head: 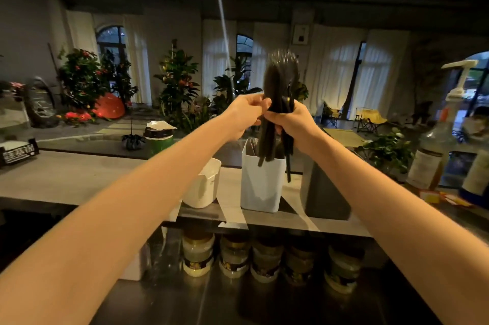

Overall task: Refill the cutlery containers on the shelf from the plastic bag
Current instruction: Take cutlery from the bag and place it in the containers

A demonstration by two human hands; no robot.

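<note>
A bundle of black plastic cutlery (280,78) stands upright above a white rectangular container (260,187) on the grey shelf (79,179). Fork heads point up and the handle ends hang down into and just in front of the container's mouth. My right hand (287,126) grips the bundle round its middle. My left hand (246,115) pinches it from the left at the same height. A second white container (203,187) stands to the left, partly behind my left forearm. No plastic bag is in view.
A dark grey container (326,192) stands right of the white one. Syrup pump bottles (434,150) line the far right. A green lidded cup (158,139) is behind the shelf. Several jars (198,256) sit under the shelf on the steel counter.
</note>
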